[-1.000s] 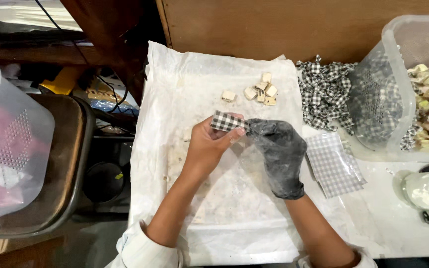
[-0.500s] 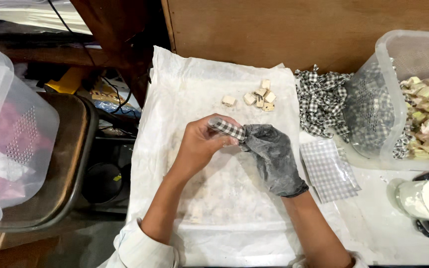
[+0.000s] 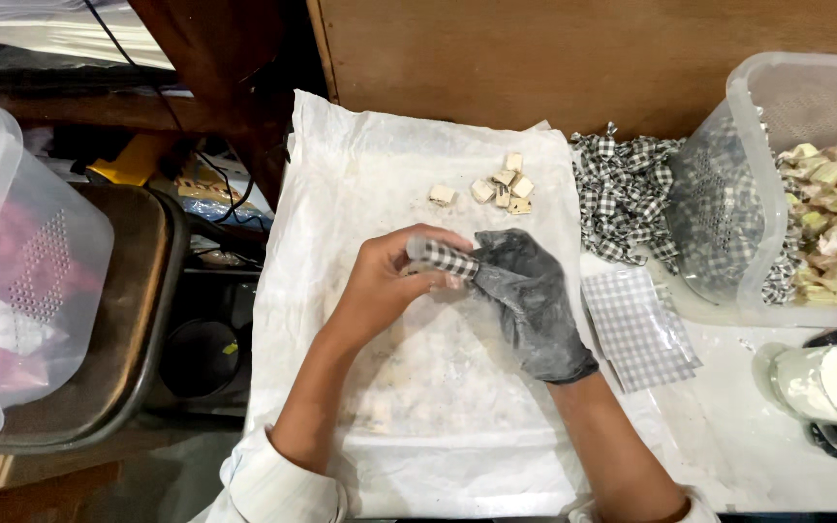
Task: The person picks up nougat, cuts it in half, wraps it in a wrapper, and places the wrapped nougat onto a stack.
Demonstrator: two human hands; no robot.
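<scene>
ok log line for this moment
left hand bare, holds checked wrapper | right hand gloved, on wrapper's other end | cubes behind on white sheet

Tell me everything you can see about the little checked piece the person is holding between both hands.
The checked piece is a small roll or block wrapped in black-and-white gingham film that looks thin and glossy. It lies roughly level above the white sheet, its left end clear and untwisted. The bare left hand pinches that end; the right hand, in a dark grey glove, grips the other end, where the wrapper bunches. What is inside cannot be seen.
</scene>
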